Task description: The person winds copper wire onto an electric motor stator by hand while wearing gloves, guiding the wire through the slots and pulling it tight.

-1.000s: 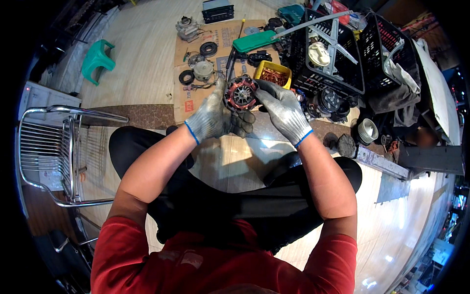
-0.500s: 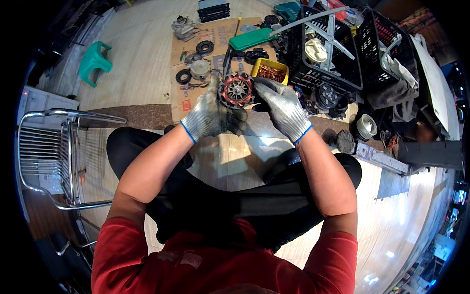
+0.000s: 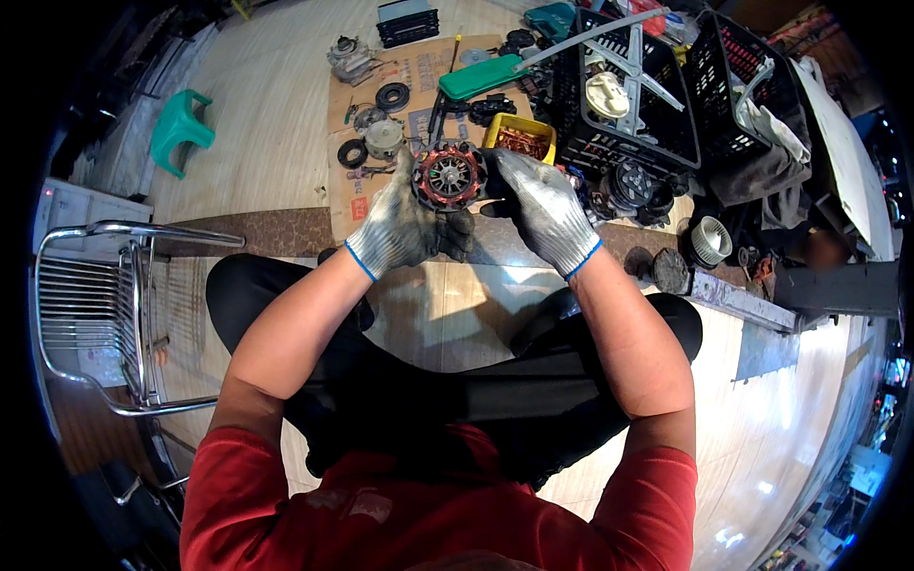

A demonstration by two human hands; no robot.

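Note:
My left hand (image 3: 400,221), in a grey knit glove with blue cuff, grips a round motor part (image 3: 449,176) with red copper windings around a slotted metal centre; its thumb is along the part's left side and its fingers curl below. My right hand (image 3: 541,205), gloved alike, holds the part's right side, fingers partly hidden. Behind the part, a yellow tray (image 3: 533,124) of copper-coloured pieces and a silver round housing (image 3: 385,139) sit on cardboard (image 3: 347,114). Black rings (image 3: 352,152) lie left of it, and a green long-handled tool (image 3: 481,79) lies beyond.
Black crates (image 3: 628,143) with metal and cream parts stand at upper right, beside pulleys (image 3: 630,190) and a white fan wheel (image 3: 712,242). A green stool (image 3: 179,133) and chrome chair (image 3: 95,314) are on the left; a grey beam (image 3: 738,303) lies at lower right.
The motor part has moved a little left, held in both hands. The surrounding scene sits slightly further up and left in the view.

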